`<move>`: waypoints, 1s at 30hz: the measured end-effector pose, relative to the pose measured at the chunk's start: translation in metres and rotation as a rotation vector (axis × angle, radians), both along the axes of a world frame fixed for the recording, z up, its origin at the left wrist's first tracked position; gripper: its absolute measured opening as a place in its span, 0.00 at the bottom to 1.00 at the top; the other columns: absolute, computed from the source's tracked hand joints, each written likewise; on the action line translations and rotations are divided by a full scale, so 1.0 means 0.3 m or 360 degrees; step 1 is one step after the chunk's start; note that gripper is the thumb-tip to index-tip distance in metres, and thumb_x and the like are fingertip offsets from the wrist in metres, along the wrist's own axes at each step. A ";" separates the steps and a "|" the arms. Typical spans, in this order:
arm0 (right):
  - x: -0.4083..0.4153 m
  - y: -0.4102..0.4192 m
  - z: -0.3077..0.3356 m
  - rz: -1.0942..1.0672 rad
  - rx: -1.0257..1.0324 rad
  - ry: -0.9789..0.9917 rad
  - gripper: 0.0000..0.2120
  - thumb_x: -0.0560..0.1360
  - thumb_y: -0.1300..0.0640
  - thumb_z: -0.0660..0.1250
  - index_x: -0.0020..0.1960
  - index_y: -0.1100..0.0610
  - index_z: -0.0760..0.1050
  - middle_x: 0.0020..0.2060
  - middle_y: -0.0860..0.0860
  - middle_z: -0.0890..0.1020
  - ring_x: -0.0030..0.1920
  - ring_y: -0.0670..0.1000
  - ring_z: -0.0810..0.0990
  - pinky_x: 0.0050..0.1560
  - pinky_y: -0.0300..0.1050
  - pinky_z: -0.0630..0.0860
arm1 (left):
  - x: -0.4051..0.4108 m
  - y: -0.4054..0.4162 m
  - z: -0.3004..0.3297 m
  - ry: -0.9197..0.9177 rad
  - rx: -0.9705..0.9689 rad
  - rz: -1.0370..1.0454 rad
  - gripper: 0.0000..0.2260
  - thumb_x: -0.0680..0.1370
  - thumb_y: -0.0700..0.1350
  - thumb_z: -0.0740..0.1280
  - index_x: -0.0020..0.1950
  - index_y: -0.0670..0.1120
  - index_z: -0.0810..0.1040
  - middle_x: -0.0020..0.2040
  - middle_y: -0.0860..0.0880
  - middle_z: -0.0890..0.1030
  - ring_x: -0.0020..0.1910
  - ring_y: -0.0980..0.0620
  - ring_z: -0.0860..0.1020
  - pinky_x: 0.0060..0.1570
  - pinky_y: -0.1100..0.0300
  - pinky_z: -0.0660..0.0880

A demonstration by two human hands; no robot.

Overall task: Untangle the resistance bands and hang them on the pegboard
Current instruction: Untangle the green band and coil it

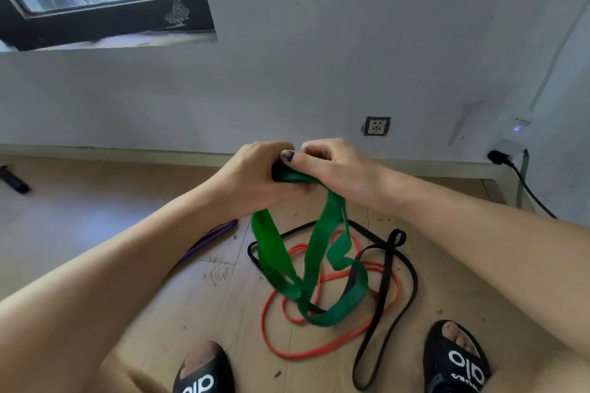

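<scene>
Both hands (255, 172) (332, 166) pinch the wide, twisted green band (314, 252).

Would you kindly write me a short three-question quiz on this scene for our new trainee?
1. True or false: both the left hand and the right hand grip the green band.
2. Which band lies farthest to the person's left on the floor? A) orange band B) purple band C) black band
3. Fill in: the lower loops of the green band lie over the orange band and the ____ band.

Key
1. True
2. B
3. black
</scene>
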State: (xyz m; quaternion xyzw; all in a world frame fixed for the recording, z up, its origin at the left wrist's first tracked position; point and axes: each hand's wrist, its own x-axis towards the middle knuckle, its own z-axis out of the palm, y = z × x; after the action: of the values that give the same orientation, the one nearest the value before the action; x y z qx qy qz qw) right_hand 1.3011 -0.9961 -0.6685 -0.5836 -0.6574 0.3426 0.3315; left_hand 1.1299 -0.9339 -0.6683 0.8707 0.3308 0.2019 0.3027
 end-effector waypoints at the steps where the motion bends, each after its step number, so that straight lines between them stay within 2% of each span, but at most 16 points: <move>1: 0.004 0.007 0.007 -0.0008 0.0034 0.0000 0.25 0.81 0.41 0.64 0.43 0.64 0.75 0.32 0.50 0.74 0.32 0.46 0.72 0.36 0.43 0.68 | -0.010 0.007 -0.009 0.0020 -0.0074 -0.0035 0.10 0.72 0.50 0.77 0.39 0.53 0.76 0.30 0.55 0.75 0.31 0.54 0.70 0.34 0.58 0.68; 3: 0.012 0.020 0.028 0.0000 0.0049 0.0060 0.24 0.81 0.42 0.65 0.42 0.64 0.76 0.29 0.51 0.74 0.29 0.47 0.72 0.34 0.42 0.70 | -0.029 0.025 -0.031 0.0118 -0.0160 -0.0103 0.09 0.72 0.50 0.78 0.45 0.53 0.79 0.32 0.55 0.76 0.32 0.53 0.71 0.34 0.58 0.69; 5: 0.033 0.034 0.053 0.0000 0.0017 0.0234 0.20 0.80 0.43 0.66 0.38 0.58 0.74 0.27 0.50 0.70 0.26 0.49 0.68 0.33 0.47 0.68 | -0.042 0.040 -0.056 0.0234 -0.0186 -0.0136 0.12 0.73 0.48 0.77 0.43 0.49 0.75 0.32 0.54 0.72 0.31 0.54 0.69 0.35 0.56 0.69; 8: 0.090 0.038 0.092 -0.0070 -0.0016 0.0496 0.18 0.80 0.48 0.67 0.34 0.53 0.69 0.26 0.49 0.66 0.26 0.49 0.62 0.29 0.44 0.60 | -0.063 0.062 -0.083 0.0337 -0.0235 -0.0068 0.17 0.74 0.51 0.77 0.40 0.46 0.70 0.32 0.52 0.76 0.30 0.54 0.76 0.36 0.50 0.76; 10: 0.132 0.041 0.090 -0.0114 0.0009 0.0366 0.19 0.81 0.48 0.67 0.33 0.54 0.70 0.26 0.50 0.66 0.26 0.50 0.62 0.29 0.45 0.59 | -0.075 0.069 -0.089 0.0388 -0.0189 -0.0029 0.17 0.73 0.53 0.77 0.41 0.46 0.71 0.32 0.52 0.78 0.30 0.54 0.78 0.37 0.49 0.78; 12: 0.170 0.046 0.058 -0.0137 -0.0043 0.0040 0.22 0.80 0.43 0.65 0.33 0.55 0.72 0.26 0.52 0.70 0.26 0.51 0.67 0.31 0.46 0.64 | -0.085 0.065 -0.083 0.0352 -0.0124 -0.0011 0.12 0.74 0.52 0.77 0.44 0.48 0.75 0.30 0.54 0.77 0.28 0.57 0.77 0.33 0.54 0.76; 13: 0.179 0.035 0.041 -0.0126 -0.0094 -0.0071 0.24 0.79 0.38 0.64 0.34 0.55 0.75 0.27 0.52 0.74 0.28 0.50 0.71 0.34 0.48 0.69 | -0.088 0.059 -0.074 0.0303 -0.0122 -0.0021 0.09 0.75 0.51 0.76 0.48 0.50 0.78 0.30 0.55 0.77 0.27 0.58 0.77 0.32 0.56 0.76; 15: 0.179 0.017 0.014 -0.0126 -0.0242 -0.0070 0.28 0.75 0.28 0.59 0.44 0.52 0.81 0.39 0.49 0.83 0.41 0.49 0.81 0.50 0.56 0.77 | -0.090 0.052 -0.051 0.0197 -0.0139 -0.0022 0.07 0.76 0.48 0.76 0.51 0.51 0.80 0.30 0.55 0.78 0.27 0.57 0.77 0.31 0.57 0.76; 16: 0.163 0.017 0.002 -0.0083 -0.0338 -0.0009 0.29 0.75 0.26 0.56 0.51 0.47 0.82 0.47 0.48 0.84 0.50 0.49 0.83 0.59 0.56 0.76 | -0.087 0.048 -0.038 0.0163 -0.0121 -0.0008 0.06 0.76 0.48 0.76 0.47 0.52 0.80 0.29 0.55 0.78 0.26 0.57 0.77 0.30 0.57 0.76; 17: 0.126 0.021 -0.003 -0.0010 -0.0407 -0.0002 0.28 0.76 0.26 0.53 0.56 0.44 0.80 0.52 0.47 0.84 0.57 0.48 0.82 0.63 0.53 0.73 | -0.079 0.041 -0.024 0.0146 -0.0092 0.0007 0.07 0.76 0.49 0.76 0.43 0.52 0.78 0.29 0.54 0.78 0.26 0.57 0.77 0.30 0.56 0.75; 18: 0.089 0.027 -0.007 0.0029 -0.0426 -0.0069 0.25 0.78 0.28 0.53 0.55 0.43 0.80 0.53 0.45 0.84 0.62 0.47 0.80 0.62 0.48 0.71 | -0.068 0.030 -0.011 0.0137 -0.0067 0.0009 0.08 0.75 0.49 0.76 0.41 0.52 0.77 0.29 0.54 0.79 0.26 0.57 0.77 0.31 0.55 0.75; 19: 0.067 0.018 -0.018 0.0085 -0.0433 -0.0144 0.20 0.80 0.32 0.55 0.51 0.43 0.79 0.49 0.43 0.83 0.64 0.48 0.79 0.57 0.44 0.70 | -0.054 0.019 -0.004 0.0143 -0.0058 -0.0006 0.08 0.75 0.49 0.75 0.41 0.53 0.77 0.30 0.54 0.80 0.27 0.57 0.78 0.32 0.55 0.76; 21: 0.027 0.020 -0.040 0.0103 -0.0369 -0.0254 0.14 0.82 0.38 0.59 0.45 0.44 0.75 0.44 0.44 0.80 0.61 0.50 0.80 0.48 0.41 0.71 | -0.030 -0.004 0.004 0.0175 -0.0049 -0.0043 0.08 0.75 0.48 0.75 0.39 0.55 0.78 0.30 0.55 0.81 0.28 0.57 0.79 0.31 0.60 0.76; 24: -0.037 0.002 -0.025 0.0047 -0.0228 0.0023 0.18 0.80 0.35 0.61 0.53 0.49 0.75 0.48 0.48 0.82 0.48 0.46 0.80 0.49 0.45 0.74 | -0.015 -0.015 0.010 0.0181 -0.0099 -0.0047 0.08 0.74 0.45 0.75 0.39 0.55 0.79 0.27 0.57 0.78 0.25 0.58 0.78 0.28 0.66 0.71; 27: -0.035 -0.016 -0.028 0.0026 -0.0102 -0.0071 0.17 0.77 0.35 0.66 0.51 0.49 0.76 0.41 0.46 0.81 0.38 0.41 0.78 0.38 0.35 0.73 | -0.026 -0.005 0.007 0.0222 -0.0152 -0.0018 0.05 0.72 0.44 0.76 0.42 0.52 0.81 0.26 0.57 0.77 0.24 0.58 0.76 0.27 0.66 0.71; 30: -0.037 0.013 -0.018 -0.0139 -0.0080 -0.0051 0.15 0.73 0.41 0.75 0.53 0.48 0.77 0.43 0.45 0.83 0.42 0.44 0.81 0.41 0.40 0.76 | -0.034 0.006 -0.015 0.0342 -0.0092 -0.0014 0.11 0.70 0.48 0.78 0.38 0.52 0.76 0.27 0.58 0.75 0.25 0.60 0.73 0.28 0.65 0.68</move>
State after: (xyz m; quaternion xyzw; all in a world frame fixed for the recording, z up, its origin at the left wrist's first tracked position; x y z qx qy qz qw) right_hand 1.2899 -0.9921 -0.6741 -0.6254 -0.6276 0.3349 0.3207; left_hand 1.1196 -0.9320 -0.6728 0.8797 0.3632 0.0963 0.2914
